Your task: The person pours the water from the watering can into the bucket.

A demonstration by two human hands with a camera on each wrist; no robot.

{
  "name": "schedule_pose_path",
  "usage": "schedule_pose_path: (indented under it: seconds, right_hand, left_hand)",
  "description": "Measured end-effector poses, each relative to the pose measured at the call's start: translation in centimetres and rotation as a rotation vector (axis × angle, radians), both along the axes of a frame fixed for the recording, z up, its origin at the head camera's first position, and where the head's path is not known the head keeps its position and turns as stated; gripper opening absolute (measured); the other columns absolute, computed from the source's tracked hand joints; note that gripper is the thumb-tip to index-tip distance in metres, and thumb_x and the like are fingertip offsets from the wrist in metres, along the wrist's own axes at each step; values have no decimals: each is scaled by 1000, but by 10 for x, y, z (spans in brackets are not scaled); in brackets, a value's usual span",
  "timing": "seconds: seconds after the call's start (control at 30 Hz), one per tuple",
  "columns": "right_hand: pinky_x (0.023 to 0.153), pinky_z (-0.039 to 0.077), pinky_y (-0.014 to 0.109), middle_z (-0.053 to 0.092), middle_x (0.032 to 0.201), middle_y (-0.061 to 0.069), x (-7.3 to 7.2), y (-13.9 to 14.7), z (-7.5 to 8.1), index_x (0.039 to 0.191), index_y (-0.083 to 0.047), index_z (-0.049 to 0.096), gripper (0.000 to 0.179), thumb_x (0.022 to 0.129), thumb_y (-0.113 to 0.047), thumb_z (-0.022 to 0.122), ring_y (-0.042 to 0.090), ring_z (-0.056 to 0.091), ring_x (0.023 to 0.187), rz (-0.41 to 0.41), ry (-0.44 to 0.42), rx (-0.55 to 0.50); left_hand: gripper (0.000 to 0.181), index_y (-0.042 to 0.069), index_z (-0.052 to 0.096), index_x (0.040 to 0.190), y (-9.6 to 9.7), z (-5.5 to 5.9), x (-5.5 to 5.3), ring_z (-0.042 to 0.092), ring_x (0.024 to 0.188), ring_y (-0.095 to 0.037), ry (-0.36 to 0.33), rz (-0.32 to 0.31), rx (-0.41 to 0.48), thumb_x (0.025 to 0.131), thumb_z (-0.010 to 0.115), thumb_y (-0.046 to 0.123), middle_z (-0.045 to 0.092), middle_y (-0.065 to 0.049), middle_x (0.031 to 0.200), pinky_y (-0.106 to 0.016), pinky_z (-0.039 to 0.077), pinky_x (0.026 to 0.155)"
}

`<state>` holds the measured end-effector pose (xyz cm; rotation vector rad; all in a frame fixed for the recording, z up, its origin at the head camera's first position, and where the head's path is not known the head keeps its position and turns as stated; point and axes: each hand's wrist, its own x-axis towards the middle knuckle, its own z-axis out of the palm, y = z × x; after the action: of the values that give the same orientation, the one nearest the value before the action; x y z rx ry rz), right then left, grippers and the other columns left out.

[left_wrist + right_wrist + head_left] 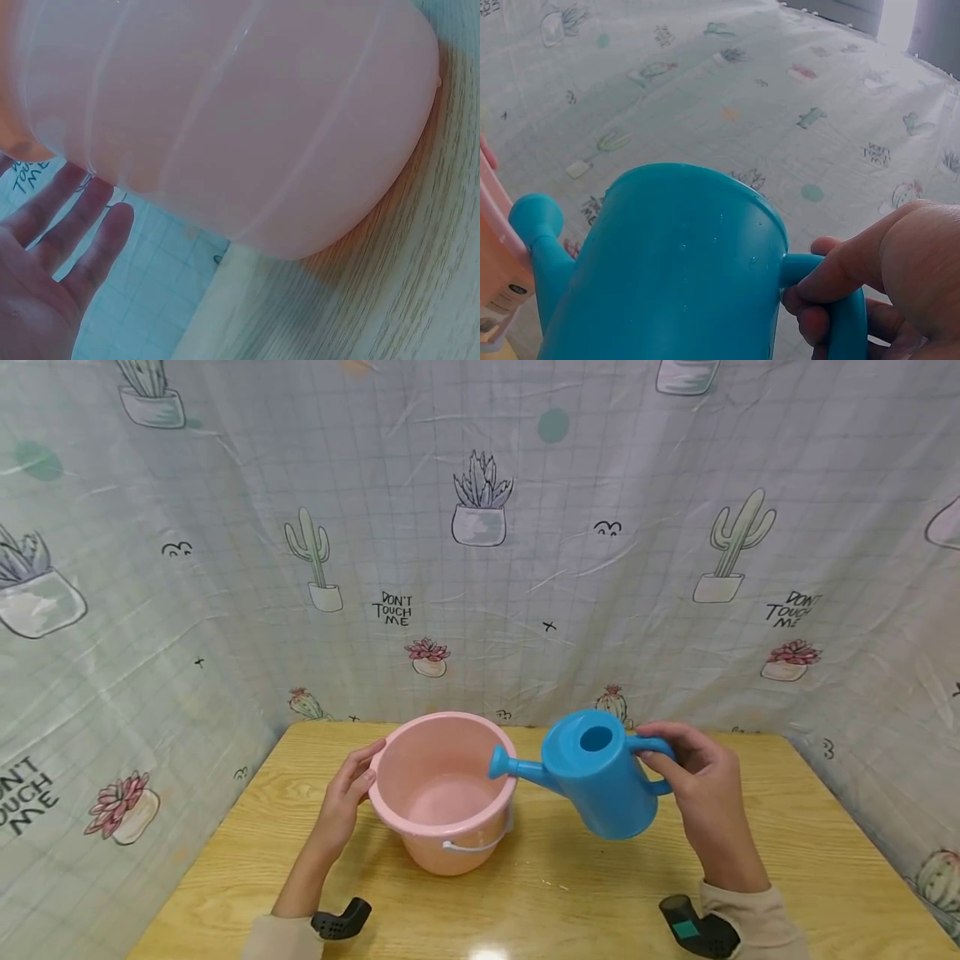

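A pink plastic bucket (450, 847) with a thin pale bail handle stands on the wooden table. My left hand (351, 785) rests against the left outside of its rim. In the left wrist view, the fingers (97, 236) are stretched out with their tips at the bucket wall. My right hand (701, 785) grips the handle of a blue watering can (607, 793), thumb and fingers curled round it. The can leans towards the bucket, and its spout head overlaps the bucket's right rim in the head view. Small water drops cling to the can in the right wrist view.
The wooden table (585, 918) carries a few small wet spots near the bucket's front right. A pale curtain (540, 568) printed with potted cacti hangs behind the table and along both sides. Black wrist devices are on both of my wrists.
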<state>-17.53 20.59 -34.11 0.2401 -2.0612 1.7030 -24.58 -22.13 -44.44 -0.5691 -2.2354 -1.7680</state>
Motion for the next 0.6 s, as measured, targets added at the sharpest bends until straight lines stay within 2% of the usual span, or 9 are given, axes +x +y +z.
schedule_pose_path:
  seconds: [0.13,0.3,0.6]
  right_hand:
    - [83,51,16,68,107,-1,1,-1,0,117,4,62,26,93,-6,61,7,65,96,1,10,-15]
    - [83,52,16,68,104,-4,0,-1,-1,115,7,62,25,92,-3,61,7,65,94,30,20,-49]
    - [83,52,16,68,105,-5,2,-1,2,116,6,62,26,92,-5,62,7,65,95,19,22,0]
  left_hand:
    - [41,9,43,144,0,0,0,55,118,0,7,-4,-3,103,37,11,48,-21,143,-21,51,86]
    - [41,9,43,144,-1,0,-1,56,117,1,10,-2,-1,103,37,10,49,-22,141,-21,51,85]
    - [41,10,43,144,-1,0,-1,55,118,2,10,-1,0,103,37,13,48,-21,143,-21,51,86]
